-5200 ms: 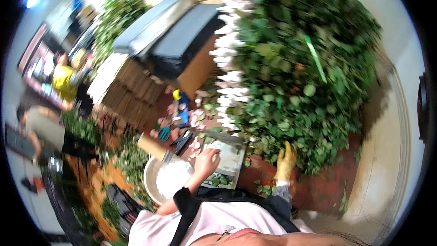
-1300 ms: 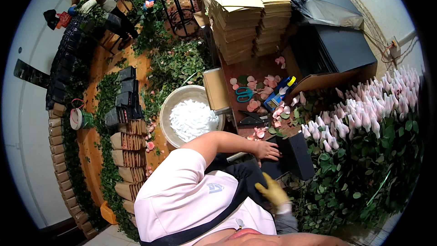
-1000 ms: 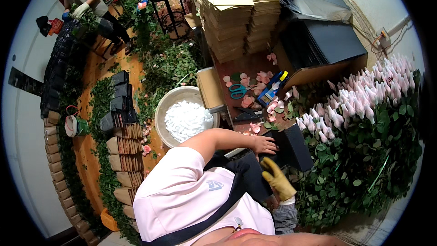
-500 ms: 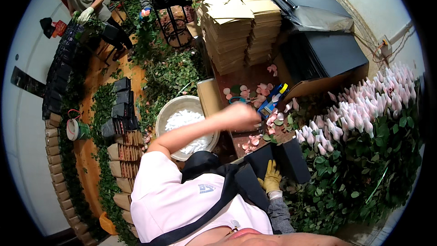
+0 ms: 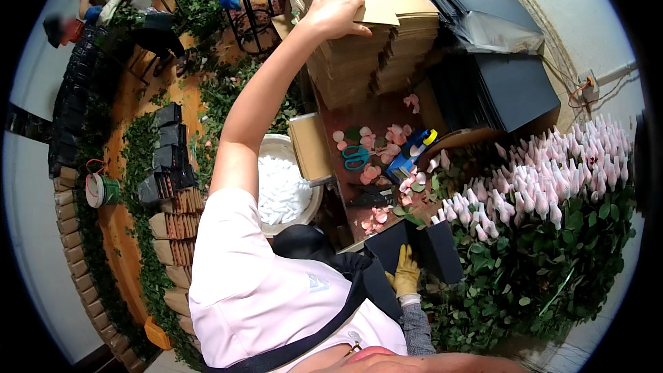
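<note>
Cardboard sheets [image 5: 383, 8] are standing in a tall brown stack, and our left hand [image 5: 336, 14] is lying over its left top edge, thumb spread from the fingers; whether it is gripping a sheet, we cannot tell. Our gloved right hand [image 5: 405, 275] is stretching its fingers against a folded black sheet [image 5: 442, 254], just before us; we cannot tell if it is pinching. Beside the table [image 5: 387, 112], a pale round tub [image 5: 316, 207] is holding many small white tubes [image 5: 283, 190]. A brown carton [image 5: 464, 138] is containing upright dark sheets [image 5: 518, 90].
</note>
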The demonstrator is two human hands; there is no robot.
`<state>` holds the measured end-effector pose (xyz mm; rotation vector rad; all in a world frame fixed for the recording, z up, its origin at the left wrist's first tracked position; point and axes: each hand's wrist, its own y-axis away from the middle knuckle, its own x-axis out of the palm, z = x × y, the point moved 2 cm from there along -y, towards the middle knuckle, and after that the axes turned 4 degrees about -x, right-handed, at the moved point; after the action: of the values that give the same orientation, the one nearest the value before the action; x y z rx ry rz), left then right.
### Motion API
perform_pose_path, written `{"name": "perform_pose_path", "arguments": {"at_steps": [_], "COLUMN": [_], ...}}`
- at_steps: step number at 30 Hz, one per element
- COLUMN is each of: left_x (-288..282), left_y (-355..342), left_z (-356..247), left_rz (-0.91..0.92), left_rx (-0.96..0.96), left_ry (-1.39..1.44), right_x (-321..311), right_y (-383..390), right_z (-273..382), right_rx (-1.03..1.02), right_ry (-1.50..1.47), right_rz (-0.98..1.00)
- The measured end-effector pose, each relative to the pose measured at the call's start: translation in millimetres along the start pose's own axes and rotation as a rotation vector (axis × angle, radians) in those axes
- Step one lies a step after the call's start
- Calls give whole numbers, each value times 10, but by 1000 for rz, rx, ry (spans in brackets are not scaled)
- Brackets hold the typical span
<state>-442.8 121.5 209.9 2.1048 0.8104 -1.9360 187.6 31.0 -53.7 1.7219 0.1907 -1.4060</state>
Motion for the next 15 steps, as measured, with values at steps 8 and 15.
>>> {"name": "perform_pose_path", "arguments": {"at_steps": [8, 15], "left_x": [14, -34], "left_y": [239, -196], "left_z": [-269, -266], "left_rz": [-195, -9], "left_rx": [20, 27], "left_ry": [5, -183], "right_x": [27, 9], "right_y": [21, 73], "right_z": [0, -8], "right_rx": [-39, -49], "right_ry": [35, 48], "right_rz": [-57, -135]}}
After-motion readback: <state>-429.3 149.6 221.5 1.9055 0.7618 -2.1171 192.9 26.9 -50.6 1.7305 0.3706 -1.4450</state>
